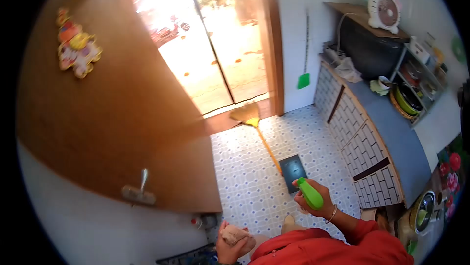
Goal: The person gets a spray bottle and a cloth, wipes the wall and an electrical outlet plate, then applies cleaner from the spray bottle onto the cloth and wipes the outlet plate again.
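The right hand [316, 197] is closed around a green object [311, 195] above the floor [245, 177]; the left hand [229, 251] curls around a beige thing [234, 234]. Neither is set down. A broom [252, 120] reaches the doorway [220, 123].

wide open on the left, a brown wooden door [112, 123]; beyond the doorway [235, 59], harsh, washed-out daylight. underfoot, a pale patterned floor [245, 167] with small blue dots. right of the door frame [274, 44], a plain white wall [293, 35]. along the right side, a low cabinet [360, 137] with white brick-patterned fronts and a blue-grey countertop [387, 120], with a metal rack [425, 66] near the far end.
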`<action>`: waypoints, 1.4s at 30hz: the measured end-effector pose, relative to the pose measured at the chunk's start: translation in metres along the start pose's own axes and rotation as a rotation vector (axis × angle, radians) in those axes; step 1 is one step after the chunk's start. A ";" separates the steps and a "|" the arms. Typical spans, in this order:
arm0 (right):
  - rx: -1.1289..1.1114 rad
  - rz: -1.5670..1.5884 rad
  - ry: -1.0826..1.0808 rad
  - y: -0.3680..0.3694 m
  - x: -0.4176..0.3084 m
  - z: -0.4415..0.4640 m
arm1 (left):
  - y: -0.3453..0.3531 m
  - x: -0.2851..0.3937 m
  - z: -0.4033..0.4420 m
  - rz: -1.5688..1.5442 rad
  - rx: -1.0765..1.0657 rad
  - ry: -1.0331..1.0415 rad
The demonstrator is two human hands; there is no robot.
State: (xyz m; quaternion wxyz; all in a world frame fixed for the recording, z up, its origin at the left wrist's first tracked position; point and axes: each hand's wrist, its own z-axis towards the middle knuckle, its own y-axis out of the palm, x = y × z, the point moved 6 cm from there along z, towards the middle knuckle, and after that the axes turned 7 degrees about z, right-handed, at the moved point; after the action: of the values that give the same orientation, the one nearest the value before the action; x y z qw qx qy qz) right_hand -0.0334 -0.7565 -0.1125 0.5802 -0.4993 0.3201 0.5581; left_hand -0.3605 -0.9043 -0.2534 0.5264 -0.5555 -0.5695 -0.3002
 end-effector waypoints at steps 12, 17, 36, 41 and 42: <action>0.241 0.002 0.183 -0.064 0.052 0.107 | 0.036 0.049 0.204 0.094 -0.205 -0.002; 0.449 0.015 0.069 -0.063 0.057 0.185 | 0.050 0.089 0.326 0.110 -0.401 0.021; 0.488 0.242 0.055 -0.178 0.001 0.418 | 0.102 0.192 0.549 0.500 -0.592 0.252; 0.484 0.180 0.085 -0.254 -0.023 0.498 | 0.122 0.177 0.588 0.001 -0.614 -0.128; 0.476 0.160 0.095 -0.271 -0.023 0.515 | 0.128 0.190 0.591 0.043 -0.620 -0.097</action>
State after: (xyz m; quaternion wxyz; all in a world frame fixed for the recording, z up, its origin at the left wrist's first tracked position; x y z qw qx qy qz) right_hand 0.1292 -0.2487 0.1220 0.6196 -0.3474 0.5078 0.4874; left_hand -0.3638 -0.2701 -0.2640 0.3105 -0.7150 -0.4633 -0.4215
